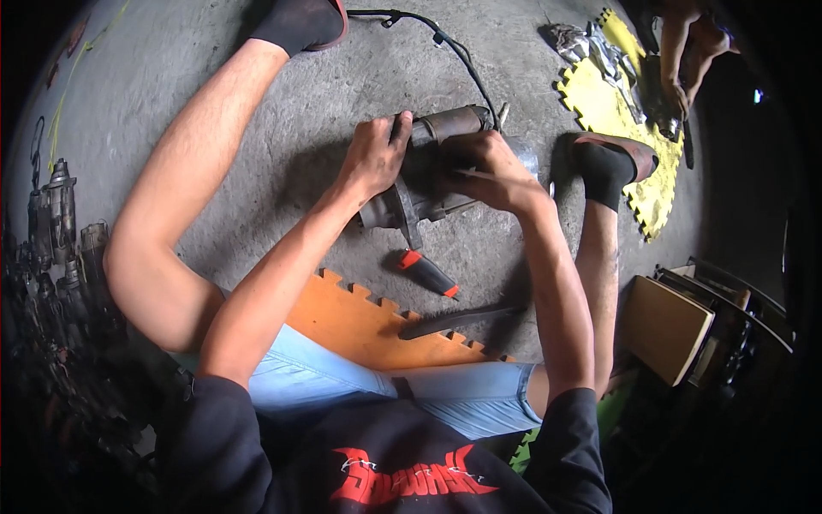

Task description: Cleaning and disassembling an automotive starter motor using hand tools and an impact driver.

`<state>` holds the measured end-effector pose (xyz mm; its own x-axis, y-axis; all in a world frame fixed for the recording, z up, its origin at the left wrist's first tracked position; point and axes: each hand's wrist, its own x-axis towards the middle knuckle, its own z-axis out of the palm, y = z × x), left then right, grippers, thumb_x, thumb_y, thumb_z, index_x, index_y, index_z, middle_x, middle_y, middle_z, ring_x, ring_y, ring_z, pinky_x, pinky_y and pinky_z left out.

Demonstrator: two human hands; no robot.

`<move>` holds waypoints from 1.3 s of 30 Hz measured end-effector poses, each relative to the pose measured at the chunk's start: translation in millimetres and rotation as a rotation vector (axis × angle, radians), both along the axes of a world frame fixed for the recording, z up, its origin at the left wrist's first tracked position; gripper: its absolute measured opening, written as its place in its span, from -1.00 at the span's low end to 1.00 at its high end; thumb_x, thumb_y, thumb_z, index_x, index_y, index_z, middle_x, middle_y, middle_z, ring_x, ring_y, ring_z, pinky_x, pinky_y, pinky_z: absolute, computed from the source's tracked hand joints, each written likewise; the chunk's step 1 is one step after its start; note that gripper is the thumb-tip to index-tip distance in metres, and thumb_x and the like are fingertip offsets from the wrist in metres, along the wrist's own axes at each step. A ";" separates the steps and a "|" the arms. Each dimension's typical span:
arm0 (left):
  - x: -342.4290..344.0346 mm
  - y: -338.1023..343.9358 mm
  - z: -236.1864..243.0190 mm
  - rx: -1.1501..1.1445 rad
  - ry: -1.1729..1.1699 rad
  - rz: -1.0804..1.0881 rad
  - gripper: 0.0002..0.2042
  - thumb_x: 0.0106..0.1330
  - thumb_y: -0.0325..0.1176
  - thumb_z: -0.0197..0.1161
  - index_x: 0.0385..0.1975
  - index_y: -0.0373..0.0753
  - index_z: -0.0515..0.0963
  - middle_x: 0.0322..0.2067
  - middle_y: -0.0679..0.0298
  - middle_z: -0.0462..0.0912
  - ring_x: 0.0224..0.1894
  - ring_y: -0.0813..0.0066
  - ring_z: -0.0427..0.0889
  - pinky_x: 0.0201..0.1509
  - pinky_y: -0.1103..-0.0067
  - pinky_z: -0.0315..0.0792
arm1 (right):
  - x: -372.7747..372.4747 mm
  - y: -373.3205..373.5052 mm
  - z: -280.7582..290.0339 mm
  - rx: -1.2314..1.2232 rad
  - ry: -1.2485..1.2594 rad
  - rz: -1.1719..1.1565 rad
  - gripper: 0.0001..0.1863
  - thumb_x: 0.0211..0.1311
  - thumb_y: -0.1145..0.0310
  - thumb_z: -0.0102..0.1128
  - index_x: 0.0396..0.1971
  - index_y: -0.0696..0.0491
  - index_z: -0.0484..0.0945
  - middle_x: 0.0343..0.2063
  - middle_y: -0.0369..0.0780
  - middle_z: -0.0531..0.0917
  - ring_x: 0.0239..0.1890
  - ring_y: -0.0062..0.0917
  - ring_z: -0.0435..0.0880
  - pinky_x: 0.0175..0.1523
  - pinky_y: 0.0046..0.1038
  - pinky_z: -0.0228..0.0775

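A dark, roughly cylindrical metal unit [419,184] is lying on the grey concrete floor [257,171], between the person's spread legs and under both hands. A smaller rust-brown cylinder [449,126] is running along its far side. The left hand [375,154] is holding the unit's left part, its fingers curling closely around the metal, their tips partly hidden. The right hand [497,167] is resting against the unit's right part, its fingers bending inward in shadow; how tightly they are closing, and whether they are gripping anything separate, I cannot tell. A black cable [467,64] is curving from behind the unit toward the shoe on the person's left foot [301,24].

Just nearer the person, a red-and-black handle [430,274] is lying on the floor, and beyond it a dark narrow strip [462,319] is reaching across the toothed edge of an orange foam mat [342,315]. To the right, a yellow mat [655,184] is lying past the right foot [615,163], and another person's hands [676,90] are working near it. A pale board [670,328] is leaning lower down, while dark metal parts [60,214] are crowding the left edge.
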<state>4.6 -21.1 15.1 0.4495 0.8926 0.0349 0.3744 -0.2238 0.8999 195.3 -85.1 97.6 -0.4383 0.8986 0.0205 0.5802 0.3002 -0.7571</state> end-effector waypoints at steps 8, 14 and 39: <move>0.5 -3.5 11.6 -0.003 -0.040 0.016 -0.50 0.49 -0.07 -0.05 -0.47 -0.48 0.45 -0.51 -0.27 0.46 -0.32 -0.32 0.47 -0.33 0.20 0.33 | -3.7 3.2 5.9 -0.009 -0.051 0.070 -0.69 -0.03 0.45 0.30 -0.19 0.12 0.65 -0.32 -0.08 0.69 -0.26 -0.16 0.67 -0.10 -0.30 0.51; -0.8 -4.8 12.4 0.001 -0.024 0.005 -0.58 0.48 -0.21 -0.02 -0.48 -0.48 0.48 -0.49 -0.26 0.52 -0.30 -0.25 0.54 -0.35 0.18 0.41 | -3.5 5.5 6.9 0.047 -0.097 0.062 -0.73 -0.04 0.45 0.35 -0.28 0.20 0.65 -0.35 -0.08 0.69 -0.30 -0.18 0.68 -0.15 -0.31 0.54; 4.6 -3.6 7.1 0.056 -0.072 0.049 -0.61 0.46 -0.24 0.02 -0.51 -0.45 0.52 -0.53 -0.25 0.53 -0.37 -0.24 0.57 -0.34 0.14 0.43 | -18.2 -20.0 -2.8 0.212 -0.323 -0.064 -0.68 -0.02 0.53 0.32 -0.18 0.19 0.58 -0.31 -0.07 0.60 -0.26 -0.16 0.65 -0.15 -0.28 0.54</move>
<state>9.2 -24.7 22.2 0.4001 0.9091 0.1158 0.3212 -0.2574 0.9113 177.1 -105.2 94.8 -0.3955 0.9151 0.0792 0.8013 0.3859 -0.4571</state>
